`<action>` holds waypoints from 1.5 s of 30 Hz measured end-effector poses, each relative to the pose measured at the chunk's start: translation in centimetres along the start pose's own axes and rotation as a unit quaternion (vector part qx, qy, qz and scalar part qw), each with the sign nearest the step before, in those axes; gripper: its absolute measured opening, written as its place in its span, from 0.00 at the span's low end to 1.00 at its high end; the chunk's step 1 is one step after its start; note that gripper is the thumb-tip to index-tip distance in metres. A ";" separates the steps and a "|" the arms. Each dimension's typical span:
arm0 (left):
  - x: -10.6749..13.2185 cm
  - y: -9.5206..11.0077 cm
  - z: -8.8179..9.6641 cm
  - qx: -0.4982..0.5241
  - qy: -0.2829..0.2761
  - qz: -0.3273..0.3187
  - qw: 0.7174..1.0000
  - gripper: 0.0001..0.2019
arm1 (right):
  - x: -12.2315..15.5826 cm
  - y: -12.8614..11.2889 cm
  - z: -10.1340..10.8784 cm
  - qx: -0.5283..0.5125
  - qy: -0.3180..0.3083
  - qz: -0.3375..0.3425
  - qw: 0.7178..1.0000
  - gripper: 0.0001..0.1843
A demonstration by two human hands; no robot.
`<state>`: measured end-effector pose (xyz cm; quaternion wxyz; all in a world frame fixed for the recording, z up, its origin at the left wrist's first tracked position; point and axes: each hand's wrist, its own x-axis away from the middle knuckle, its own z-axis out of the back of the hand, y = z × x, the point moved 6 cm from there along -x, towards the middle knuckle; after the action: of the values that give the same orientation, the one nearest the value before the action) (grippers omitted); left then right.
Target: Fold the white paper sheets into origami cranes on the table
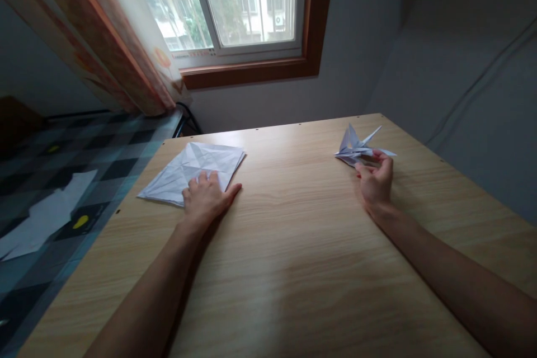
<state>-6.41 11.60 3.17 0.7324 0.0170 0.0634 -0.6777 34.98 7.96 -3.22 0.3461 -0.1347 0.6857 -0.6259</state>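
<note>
At the left of the wooden table (268, 246) lies a creased, flat stack of white paper sheets (188, 165). My left hand (206, 193) rests on the near part of these sheets, fingers spread and thumb out over the bare wood. Far to the right, a folded white paper crane (352, 148) is at the table's back part, its pointed tips sticking up and out. My right hand (375, 179) pinches the crane's near side between thumb and fingers. Whether the crane touches the wood, I cannot tell.
Left of the table is a lower surface with a checked cloth (113, 148), and torn white paper (54, 212) lies on it. A barred window (251, 5) and an orange curtain (104, 28) are behind. A cable (482, 78) hangs along the right wall.
</note>
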 end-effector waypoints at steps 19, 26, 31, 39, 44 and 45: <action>0.9 1.7 5.9 -0.102 0.100 -0.058 0.988 0.17 | 0.8 -1.9 0.5 -0.054 0.017 0.037 0.998 0.23; 8.0 9.9 9.0 0.106 0.189 -0.274 0.937 0.11 | 3.0 -4.4 -0.4 -0.026 -0.066 0.122 0.990 0.28; 8.4 10.0 7.7 0.621 0.079 -0.152 0.765 0.11 | 3.8 -3.8 -1.8 -0.142 -0.176 0.048 0.973 0.40; 6.3 7.2 -0.3 0.739 -0.099 0.083 0.661 0.19 | 4.4 -3.1 -3.4 -0.130 -0.312 -0.079 0.938 0.48; 3.8 4.0 1.0 0.445 0.049 -0.030 0.894 0.19 | 4.7 -2.7 -3.4 -0.112 -0.318 -0.095 0.937 0.42; 3.3 3.7 1.3 0.362 0.070 -0.067 0.927 0.20 | 4.7 -2.6 -3.4 -0.100 -0.325 -0.087 0.936 0.41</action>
<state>-2.36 8.50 3.86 0.6229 0.3243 -0.1339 -0.6992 28.70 7.17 -2.23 0.4792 -0.4242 0.5804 -0.5036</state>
